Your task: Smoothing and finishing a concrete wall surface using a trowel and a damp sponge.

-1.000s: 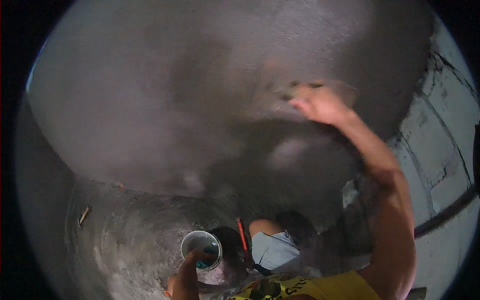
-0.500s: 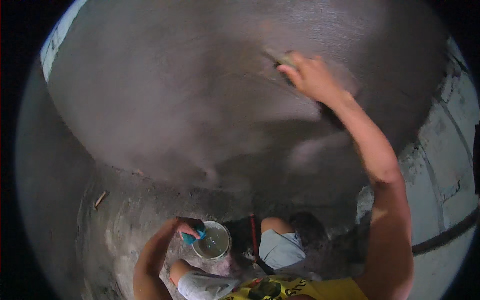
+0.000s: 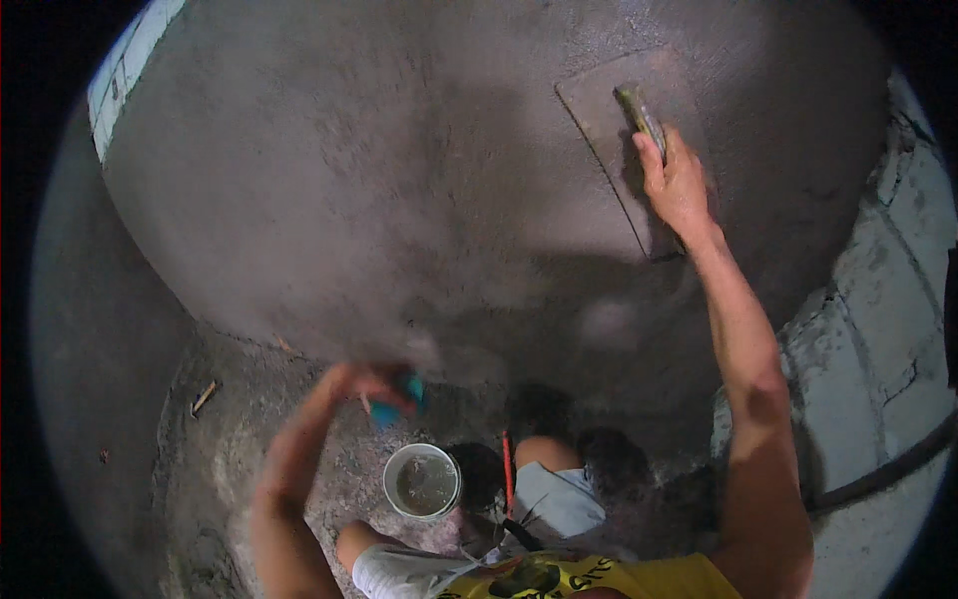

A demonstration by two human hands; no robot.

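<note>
Float [image 3: 611,130] is up on the grey plastered wall [image 3: 299,200], upper right of the view, plate apparently flat to the surface, long edges tilted. Right hand [image 3: 679,190] is on its handle [image 3: 641,118]: fingers wrapped round, thumb along the near side. Left hand [image 3: 371,384] is low, near the wall's foot, motion-blurred; fingers closed on a teal sponge [image 3: 397,404], exact finger placement can't be read. White bucket [image 3: 393,472] sits just below the sponge, murky grey liquid inside. Red bar [image 3: 507,474] right of the bucket, beside the person's knee. Wooden-handled tool [image 3: 204,397] on the floor, far left. Pale block wall [image 3: 888,319] on the right, dark hose [image 3: 888,474] across it.
</note>
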